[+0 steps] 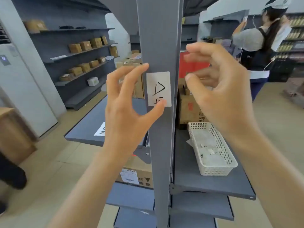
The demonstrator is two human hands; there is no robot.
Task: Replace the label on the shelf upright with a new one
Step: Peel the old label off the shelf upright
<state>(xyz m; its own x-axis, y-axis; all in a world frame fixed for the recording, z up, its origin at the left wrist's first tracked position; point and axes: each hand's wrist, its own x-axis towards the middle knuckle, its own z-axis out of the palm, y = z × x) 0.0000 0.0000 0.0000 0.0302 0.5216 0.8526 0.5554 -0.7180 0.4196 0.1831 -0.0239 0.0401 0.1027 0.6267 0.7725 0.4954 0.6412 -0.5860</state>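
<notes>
Left hand [125, 102]: fingers spread, holding nothing; thumb tip touches the lower edge of the label, index tip rests on the upright just above it.
Right hand [218, 89]: loosely curled beside the upright, grasping nothing.
Label [158, 88]: white, hand-marked, stuck flat on the grey shelf upright [162, 38].
White basket [212, 148]: on the shelf at right.

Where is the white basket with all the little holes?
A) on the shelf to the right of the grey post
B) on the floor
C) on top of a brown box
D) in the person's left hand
A: the white basket sits on the grey shelf right of the upright.
</notes>
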